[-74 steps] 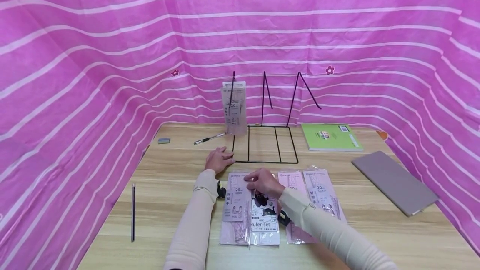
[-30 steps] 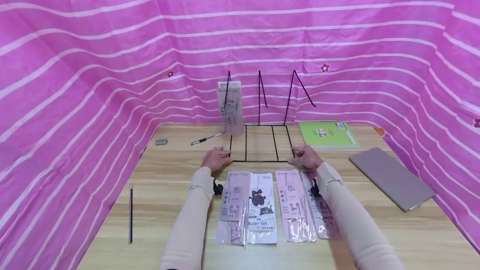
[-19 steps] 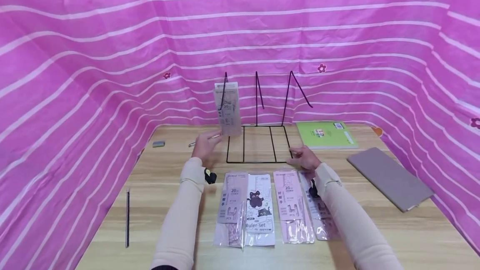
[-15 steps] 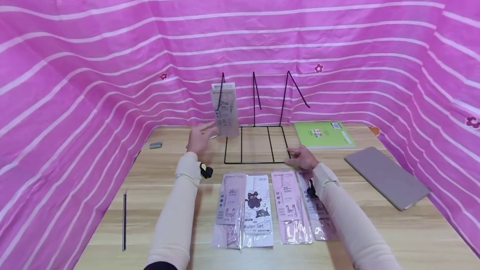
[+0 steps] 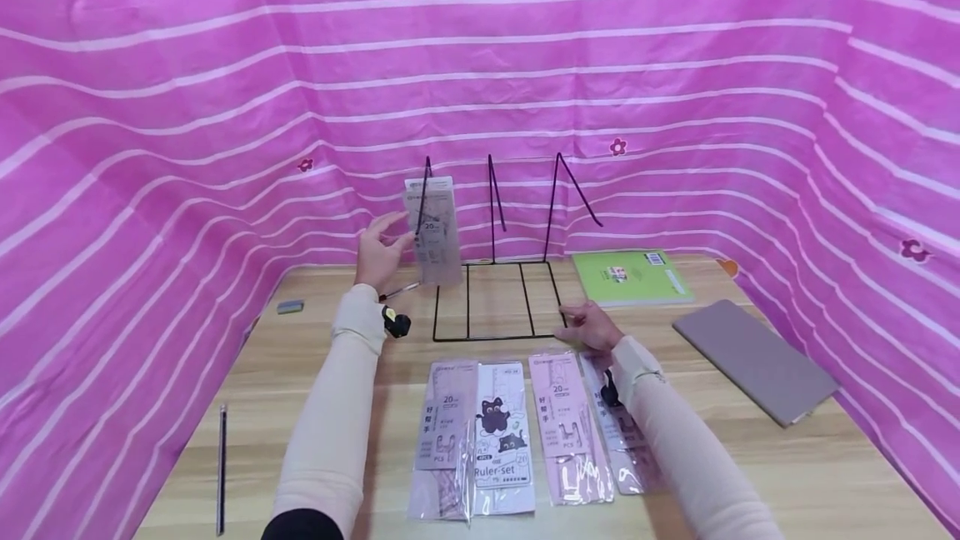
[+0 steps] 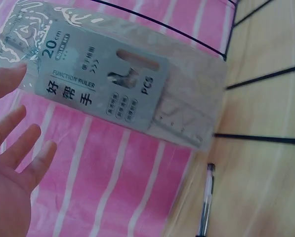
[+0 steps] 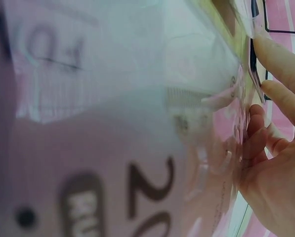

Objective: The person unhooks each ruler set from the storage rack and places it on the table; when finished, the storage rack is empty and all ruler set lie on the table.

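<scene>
A black wire rack [image 5: 498, 338] stands at the back of the table, with three upright bent prongs. A clear packaged ruler set [image 5: 438, 248] stands upright at its left prong, seen large in the left wrist view, its grey-green label [image 6: 105, 74] facing the camera. My left hand [image 5: 381, 252] is beside its left edge, fingers spread; the thumb lies close to the packet, and I cannot tell if it touches. My right hand [image 5: 591, 327] holds the front right corner of the rack's base. Several ruler packets [image 5: 502, 432] lie in a row in front of the rack.
A green book [image 5: 633, 277] and a grey notebook [image 5: 753, 361] lie on the right. On the left are an eraser [image 5: 290, 307], a pen [image 5: 401, 291] partly behind the left hand, and a dark pencil [image 5: 222, 469]. Pink striped cloth surrounds the table.
My right hand has gone from the flat packets to the rack's right corner. My left hand has left the rack's front left corner and risen to the standing packet.
</scene>
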`<act>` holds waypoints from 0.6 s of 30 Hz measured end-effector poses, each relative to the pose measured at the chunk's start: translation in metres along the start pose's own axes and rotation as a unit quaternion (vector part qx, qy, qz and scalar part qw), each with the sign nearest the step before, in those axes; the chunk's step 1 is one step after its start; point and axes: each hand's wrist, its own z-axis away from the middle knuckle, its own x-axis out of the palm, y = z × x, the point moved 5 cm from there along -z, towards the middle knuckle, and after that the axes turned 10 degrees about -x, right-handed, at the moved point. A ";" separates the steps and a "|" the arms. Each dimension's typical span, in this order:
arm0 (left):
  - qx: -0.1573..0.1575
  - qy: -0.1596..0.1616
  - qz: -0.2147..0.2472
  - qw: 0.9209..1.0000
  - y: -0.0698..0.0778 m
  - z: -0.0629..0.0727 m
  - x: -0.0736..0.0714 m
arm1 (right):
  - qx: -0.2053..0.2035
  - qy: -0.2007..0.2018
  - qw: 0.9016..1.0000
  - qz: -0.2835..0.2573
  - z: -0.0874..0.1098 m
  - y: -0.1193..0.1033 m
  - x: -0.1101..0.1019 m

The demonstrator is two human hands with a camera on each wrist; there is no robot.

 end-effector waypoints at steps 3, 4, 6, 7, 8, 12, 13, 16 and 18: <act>-0.005 -0.006 0.008 1.000 0.001 -0.005 0.003 | -0.003 0.003 1.000 0.000 0.000 0.000 0.000; -0.007 -0.006 0.004 1.000 0.001 -0.005 0.003 | -0.003 0.002 1.000 0.002 0.000 0.000 0.001; -0.011 -0.005 -0.006 1.000 0.000 -0.007 0.002 | -0.004 -0.001 1.000 0.006 0.000 0.000 0.002; -0.011 -0.004 -0.009 1.000 0.000 -0.007 0.002 | -0.005 -0.002 1.000 0.011 0.000 0.000 0.003; -0.012 -0.003 -0.011 1.000 0.000 -0.007 0.002 | -0.007 -0.003 1.000 0.016 -0.001 -0.001 0.003; -0.010 0.003 -0.024 1.000 0.002 -0.008 0.001 | -0.003 -0.009 1.000 0.015 -0.001 -0.001 0.004; -0.012 0.001 -0.021 1.000 0.002 -0.008 0.002 | -0.002 -0.010 1.000 0.016 -0.002 -0.001 0.004; -0.013 -0.008 -0.006 1.000 0.003 -0.009 0.004 | 0.010 -0.008 1.000 0.010 -0.001 0.001 0.002; -0.018 -0.015 0.006 1.000 0.006 -0.009 0.006 | 0.017 -0.003 1.000 0.008 -0.001 0.004 0.001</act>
